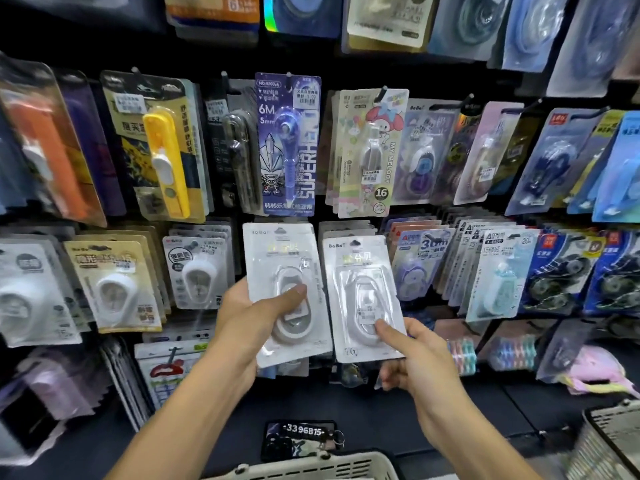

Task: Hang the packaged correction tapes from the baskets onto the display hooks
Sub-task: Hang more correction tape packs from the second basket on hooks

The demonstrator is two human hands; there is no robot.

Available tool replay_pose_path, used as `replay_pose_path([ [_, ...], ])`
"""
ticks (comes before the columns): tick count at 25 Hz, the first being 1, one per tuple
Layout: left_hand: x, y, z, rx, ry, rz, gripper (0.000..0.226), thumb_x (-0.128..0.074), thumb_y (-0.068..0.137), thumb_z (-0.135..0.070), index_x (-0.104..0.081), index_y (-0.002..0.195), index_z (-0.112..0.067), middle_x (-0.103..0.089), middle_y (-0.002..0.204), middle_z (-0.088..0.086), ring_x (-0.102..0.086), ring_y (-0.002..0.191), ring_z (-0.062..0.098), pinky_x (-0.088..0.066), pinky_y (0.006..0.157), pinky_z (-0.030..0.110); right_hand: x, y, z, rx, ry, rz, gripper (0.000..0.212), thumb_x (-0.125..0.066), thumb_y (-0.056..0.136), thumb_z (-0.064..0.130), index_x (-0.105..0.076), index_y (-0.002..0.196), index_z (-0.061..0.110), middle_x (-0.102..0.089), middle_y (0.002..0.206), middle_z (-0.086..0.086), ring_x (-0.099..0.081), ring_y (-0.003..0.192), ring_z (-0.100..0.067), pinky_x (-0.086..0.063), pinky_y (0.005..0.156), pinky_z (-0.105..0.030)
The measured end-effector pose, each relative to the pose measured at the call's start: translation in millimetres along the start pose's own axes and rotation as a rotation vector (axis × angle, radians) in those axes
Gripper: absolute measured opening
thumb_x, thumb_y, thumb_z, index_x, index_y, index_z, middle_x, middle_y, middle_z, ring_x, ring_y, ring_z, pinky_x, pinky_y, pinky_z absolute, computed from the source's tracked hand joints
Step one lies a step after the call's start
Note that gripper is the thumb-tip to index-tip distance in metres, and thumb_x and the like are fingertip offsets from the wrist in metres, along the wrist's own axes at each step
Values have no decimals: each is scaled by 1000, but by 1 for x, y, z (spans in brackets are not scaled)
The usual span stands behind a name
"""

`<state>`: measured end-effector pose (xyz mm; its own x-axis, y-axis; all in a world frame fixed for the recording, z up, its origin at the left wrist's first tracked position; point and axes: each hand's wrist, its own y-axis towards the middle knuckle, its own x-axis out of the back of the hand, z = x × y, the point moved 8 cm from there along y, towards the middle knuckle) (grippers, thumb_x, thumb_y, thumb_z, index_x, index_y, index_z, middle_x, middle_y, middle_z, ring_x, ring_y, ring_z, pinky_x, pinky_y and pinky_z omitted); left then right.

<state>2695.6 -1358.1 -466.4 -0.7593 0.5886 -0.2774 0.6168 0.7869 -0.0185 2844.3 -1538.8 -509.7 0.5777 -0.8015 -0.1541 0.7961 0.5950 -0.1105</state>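
your left hand (pixel 249 308) grips one white correction tape pack (pixel 285 292) at frame centre. your right hand (pixel 412 358) pinches a second white pack (pixel 363 296) just beside it, before the display hooks (pixel 382 93).

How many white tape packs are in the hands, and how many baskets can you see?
White tape packs held: 2, one in the left hand at, one in the right hand at
Baskets: 2, at and
Total: 4
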Motion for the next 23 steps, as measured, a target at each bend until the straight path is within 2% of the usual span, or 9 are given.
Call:
replay_pose_path([
  [2, 0, -1, -6, -29, -18, 14, 46, -86, 61, -18, -75, 106, -17, -81, 95, 6, -79, 84, 26, -62, 62, 34, 4, 1, 6, 54, -99, -43, 4, -74, 89, 31, -74, 86, 32, -69, 65, -2, -45, 40, -15, -39, 39, -26],
  [4, 0, -3, -7, -35, -14, 1, 50, -86, 57, -21, -74, 106, -16, -81, 95, 6, -79, 84, 25, -62, 62, 33, 5, 2, 13, 102, -131, -84, 6, -75, 88, 33, -74, 87, 38, -65, 61, -3, -45, 42, -13, -36, 39, -26],
  [7, 3, -4, -4, -13, 5, -39, 43, -86, 65, -19, -74, 107, -17, -81, 96, 5, -79, 86, 26, -61, 72, 37, 13, 3, 18, 142, -68, -168, 9, -76, 85, 25, -76, 87, 33, -66, 59, 4, -47, 41, -10, -34, 37, -22],
  [11, 6, -5, -3, 15, 7, -56, 21, -79, 84, -13, -76, 104, -20, -81, 97, 3, -79, 87, 23, -58, 75, 35, 18, 1, 16, 92, 30, -204, 9, -75, 85, 21, -78, 93, 24, -49, 44, 7, -36, 35, -9, -30, 34, -23],
  [13, 5, -6, -3, 19, 7, -45, 20, -77, 86, -15, -76, 105, -20, -81, 98, 2, -78, 89, 21, -59, 76, 35, 11, 1, 9, 8, 56, -162, 20, -74, 88, 21, -71, 108, 19, -57, 53, 2, -44, 39, -13, -38, 37, -26],
  [15, 3, -5, -2, 34, 15, -34, 20, -75, 89, -16, -75, 108, -21, -81, 100, 1, -78, 90, 20, -60, 81, 40, -3, 0, -6, -121, 134, -73, 39, -73, 90, 18, -53, 124, 21, -74, 85, -7, -64, 55, -21, -52, 45, -33],
  [17, -3, -4, 3, 51, 29, -8, 23, -71, 91, -12, -73, 111, -22, -81, 101, 2, -78, 90, 23, -61, 82, 45, -20, -5, -12, -182, 139, 27, 45, -72, 91, 20, -48, 128, 25, -74, 107, -10, -72, 73, -26, -60, 59, -39],
  [20, -22, -7, 9, 49, 56, 89, 26, -73, 91, -12, -70, 116, -20, -80, 103, 4, -78, 91, 25, -62, 75, 40, -57, -14, -2, -42, -11, 295, 30, -70, 93, 20, -63, 122, 19, -78, 103, -7, -72, 72, -20, -59, 56, -33],
  [23, -28, -8, 3, -49, 141, 130, 23, -74, 91, -23, -70, 114, -22, -80, 106, 1, -77, 92, 18, -61, 72, 33, -61, -12, 7, 85, -82, 255, 23, -69, 94, 15, -65, 117, 19, -79, 94, -6, -69, 64, -16, -49, 45, -26],
])
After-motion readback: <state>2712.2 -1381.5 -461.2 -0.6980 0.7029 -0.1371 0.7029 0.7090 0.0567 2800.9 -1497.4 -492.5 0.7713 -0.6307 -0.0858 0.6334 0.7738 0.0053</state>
